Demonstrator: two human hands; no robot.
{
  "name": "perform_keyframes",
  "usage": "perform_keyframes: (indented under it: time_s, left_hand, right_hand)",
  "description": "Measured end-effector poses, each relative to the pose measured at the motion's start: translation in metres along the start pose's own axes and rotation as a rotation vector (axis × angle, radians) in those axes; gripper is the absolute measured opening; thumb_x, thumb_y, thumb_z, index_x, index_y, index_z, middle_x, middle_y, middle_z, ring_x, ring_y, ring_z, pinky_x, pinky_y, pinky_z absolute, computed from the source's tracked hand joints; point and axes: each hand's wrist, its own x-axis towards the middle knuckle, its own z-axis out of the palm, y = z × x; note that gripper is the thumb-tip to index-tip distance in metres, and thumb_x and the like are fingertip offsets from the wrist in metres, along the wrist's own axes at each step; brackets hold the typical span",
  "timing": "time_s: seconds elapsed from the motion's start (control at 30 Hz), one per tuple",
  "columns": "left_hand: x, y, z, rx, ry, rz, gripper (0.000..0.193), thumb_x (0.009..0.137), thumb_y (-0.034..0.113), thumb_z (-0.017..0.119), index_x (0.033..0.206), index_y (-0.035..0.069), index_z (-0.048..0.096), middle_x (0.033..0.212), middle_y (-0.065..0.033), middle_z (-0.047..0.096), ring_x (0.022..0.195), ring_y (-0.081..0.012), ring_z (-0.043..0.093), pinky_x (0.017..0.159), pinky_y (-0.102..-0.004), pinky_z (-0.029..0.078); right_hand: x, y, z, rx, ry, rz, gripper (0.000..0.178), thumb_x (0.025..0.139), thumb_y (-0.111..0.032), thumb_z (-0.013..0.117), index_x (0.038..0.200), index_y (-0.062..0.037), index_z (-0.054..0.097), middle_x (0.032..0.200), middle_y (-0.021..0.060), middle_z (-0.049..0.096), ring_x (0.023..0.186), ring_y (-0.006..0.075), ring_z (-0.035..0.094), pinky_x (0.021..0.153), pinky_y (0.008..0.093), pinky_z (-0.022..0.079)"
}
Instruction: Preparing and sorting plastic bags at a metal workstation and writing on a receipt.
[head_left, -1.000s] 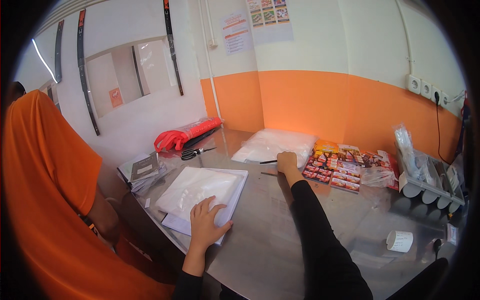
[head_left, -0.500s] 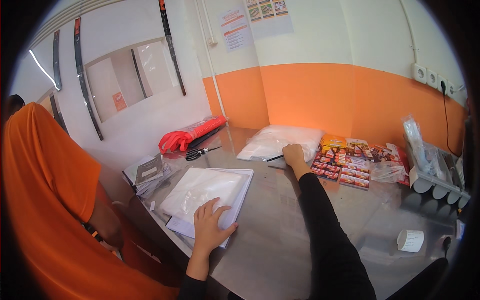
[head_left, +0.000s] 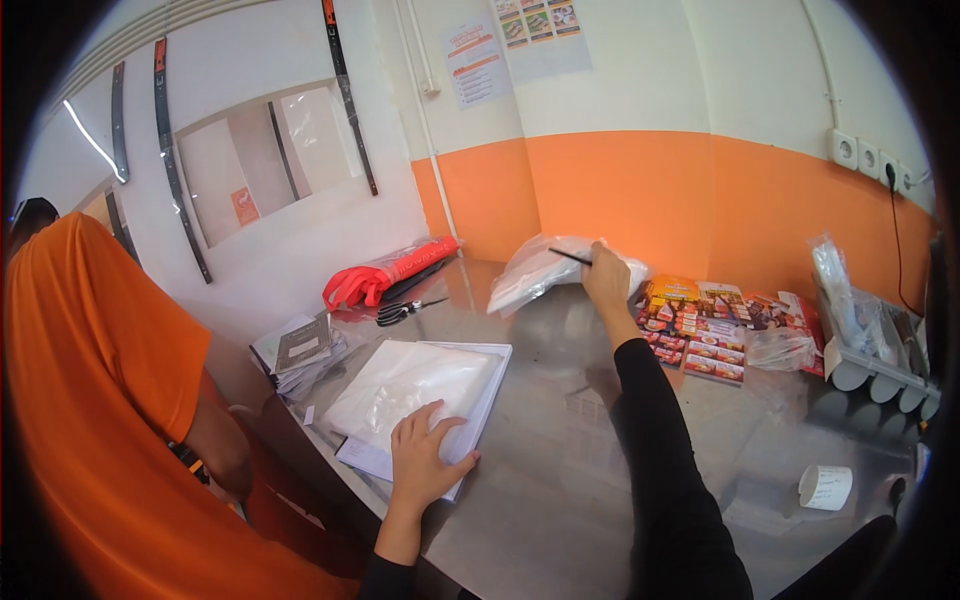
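Observation:
My left hand (head_left: pixel 425 452) lies with fingers spread on the near right corner of a white plastic-wrapped pack (head_left: pixel 405 388). Beneath that pack is a white, dark-edged book or pad of papers (head_left: pixel 493 372), which sticks out at the right and near sides. Farther back, my right hand (head_left: pixel 607 278) is closed, with a thin black pen (head_left: pixel 571 257) pointing left out of its fingers. A second white pack in clear plastic (head_left: pixel 535 275) is under and behind this hand, partly raised and bunched. Whether the fingers also grip its plastic is hard to see.
Scissors (head_left: pixel 400 311) and a red folded bag (head_left: pixel 385 272) lie at the back left, near stacked notebooks (head_left: pixel 300 345). Colourful leaflets (head_left: pixel 700 325), a grey organiser (head_left: pixel 880 375) and a paper roll (head_left: pixel 826 487) are on the right. A person in orange (head_left: pixel 110 380) stands at left.
My right hand has risen and moved slightly back and right with the pen. The far pack has shifted back and its plastic is lifted. My left hand stays in place.

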Motion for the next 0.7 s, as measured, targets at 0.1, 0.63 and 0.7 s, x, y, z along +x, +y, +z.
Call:
perform_keyframes:
  time_s: [0.1,0.63,0.7]
  left_hand:
    - [0.001,0.001,0.000,-0.008,0.005,0.004,0.046,0.067,0.037,0.079,0.107,0.019,0.069,0.132,-0.0114,0.053,0.124,-0.0324,0.046,0.106,-0.0479,0.030]
    - [-0.002,0.001,0.000,-0.042,0.137,0.035,0.069,0.071,0.034,0.077,0.131,0.009,0.052,0.135,-0.0180,0.047,0.124,-0.0352,0.045,0.105,-0.0465,0.031]
    - [0.003,0.022,-0.009,-0.400,0.392,0.009,0.088,0.066,0.026,0.080,0.139,0.002,0.038,0.140,-0.0223,0.040,0.128,-0.0392,0.040,0.108,-0.0481,0.029]
  right_hand:
    - [0.008,-0.012,-0.016,0.106,0.128,0.074,0.019,0.078,-0.014,0.067,0.091,-0.0027,0.059,0.082,0.0198,0.066,0.078,0.0397,0.066,0.069,0.0485,0.052]
    - [-0.032,-0.098,-0.238,0.149,0.001,-0.140,0.019,0.076,-0.015,0.066,0.090,-0.0024,0.061,0.080,0.0193,0.066,0.076,0.0400,0.065,0.066,0.0497,0.050]
    - [-0.051,-0.074,-0.271,0.100,-0.093,-0.200,0.019,0.075,-0.015,0.066,0.088,-0.0029,0.063,0.077,0.0196,0.064,0.075,0.0402,0.063,0.065,0.0494,0.049]
